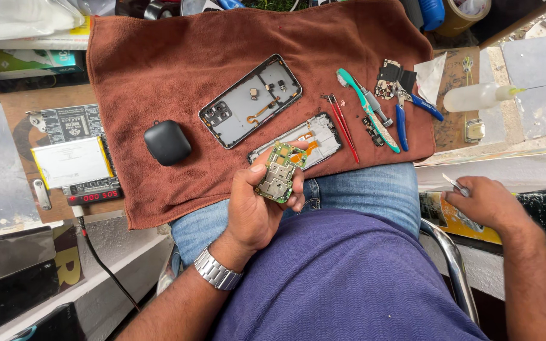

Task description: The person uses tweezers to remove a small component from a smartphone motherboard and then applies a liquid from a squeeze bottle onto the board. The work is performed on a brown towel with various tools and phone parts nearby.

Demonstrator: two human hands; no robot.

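My left hand [257, 205] holds a small green phone circuit board [279, 172] upright over my lap, fingers wrapped around its edges. My right hand [485, 202] rests far to the right, pinching metal tweezers [455, 184]. On the brown towel [159, 57] just beyond the board lie a phone back shell [251, 101] with its inside up and a phone frame [308, 136] with orange flex cables.
On the towel's right part lie red tweezers [345, 126], a green toothbrush [368, 110], blue-handled pliers [412, 107] and small circuit parts. A black earbud case [167, 143] sits left. A heating pad with a battery [71, 162] stands at left; a plastic dropper bottle [478, 96] lies right.
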